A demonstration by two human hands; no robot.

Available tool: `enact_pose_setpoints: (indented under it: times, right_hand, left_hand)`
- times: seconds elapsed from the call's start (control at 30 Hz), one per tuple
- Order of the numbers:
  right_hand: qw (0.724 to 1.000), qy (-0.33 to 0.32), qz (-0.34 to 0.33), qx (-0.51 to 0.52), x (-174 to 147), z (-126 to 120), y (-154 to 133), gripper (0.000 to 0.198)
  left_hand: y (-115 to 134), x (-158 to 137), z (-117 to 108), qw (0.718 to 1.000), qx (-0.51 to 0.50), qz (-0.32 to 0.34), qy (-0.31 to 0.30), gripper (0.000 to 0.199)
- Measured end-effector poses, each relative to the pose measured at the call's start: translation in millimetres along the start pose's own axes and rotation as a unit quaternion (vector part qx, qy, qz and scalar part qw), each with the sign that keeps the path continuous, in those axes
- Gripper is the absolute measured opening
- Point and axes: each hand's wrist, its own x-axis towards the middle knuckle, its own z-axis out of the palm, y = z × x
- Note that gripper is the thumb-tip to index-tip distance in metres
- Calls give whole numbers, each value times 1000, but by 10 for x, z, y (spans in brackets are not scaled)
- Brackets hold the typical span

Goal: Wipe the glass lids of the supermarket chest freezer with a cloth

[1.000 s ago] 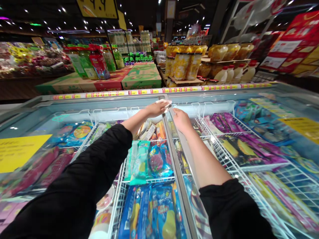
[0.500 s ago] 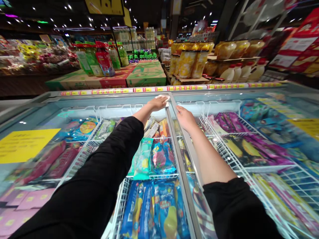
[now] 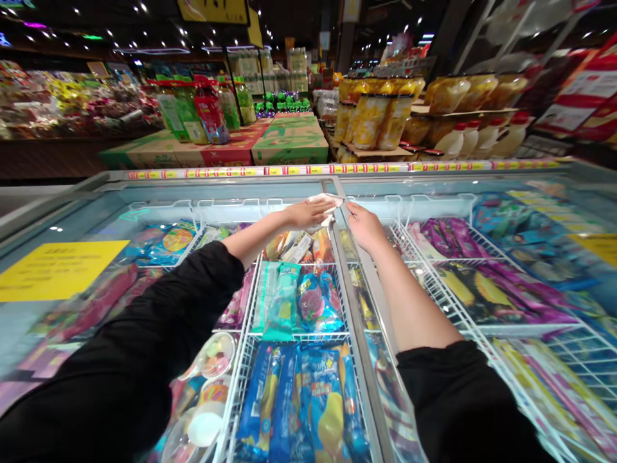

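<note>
My left hand (image 3: 311,213) lies over a crumpled white cloth (image 3: 333,198), its fingers stretched across it and pressing it to the glass beside the metal lid frame (image 3: 348,283) of a chest freezer. On the frame's other side, my right hand (image 3: 365,226) has its fingers curled at the edge of the sliding glass lid. Its fingertips come close to the cloth; whether they touch it I cannot tell. Under the glass, blue ice cream packets (image 3: 308,399) and teal packets (image 3: 279,296) lie in white wire baskets (image 3: 243,334).
A yellow paper sign (image 3: 62,270) is on the left glass. Along the freezer's back edge runs a price strip (image 3: 289,170). Behind it stand cardboard boxes (image 3: 292,141) with bottles (image 3: 209,112), and jars of yellow fruit (image 3: 371,122). Purple packets (image 3: 446,238) lie in the right-hand baskets.
My left hand has shifted slightly down beside the frame with the cloth, and my left forearm now lies flatter, uncovering round cups below. My right hand stays at the lid edge. The view has shifted slightly.
</note>
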Motion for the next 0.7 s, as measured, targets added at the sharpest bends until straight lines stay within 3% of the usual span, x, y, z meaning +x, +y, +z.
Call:
enact_pose_setpoints:
  times: [0.07, 0.17, 0.3, 0.37, 0.53, 0.6, 0.7]
  right_hand:
    - [1000, -3, -1, -5, 4, 3, 5, 53]
    - [1000, -5, -4, -11, 19, 16, 25, 53]
    - [1000, 1, -4, 9, 38, 34, 53, 53]
    - [1000, 5, -1, 14, 41, 36, 54, 54]
    - [1000, -3, 5, 6, 33, 25, 23, 53]
    - [1000, -1, 1, 6, 27, 18, 11, 53]
    - [1000, 0, 4, -9, 20, 7, 1, 53]
  left_hand:
    - [-119, -87, -27, 1000, -9, -2, -9, 66]
    - [-260, -40, -99, 997, -1, -71, -2, 66]
    - [-172, 159, -121, 989, 14, -149, 6, 67]
    - [-62, 182, -83, 991, 15, -137, 5, 66]
    - [86, 38, 3, 1000, 13, 10, -17, 64]
    - [104, 59, -19, 1000, 11, 5, -22, 64]
    - [174, 213, -80, 998, 13, -68, -5, 65]
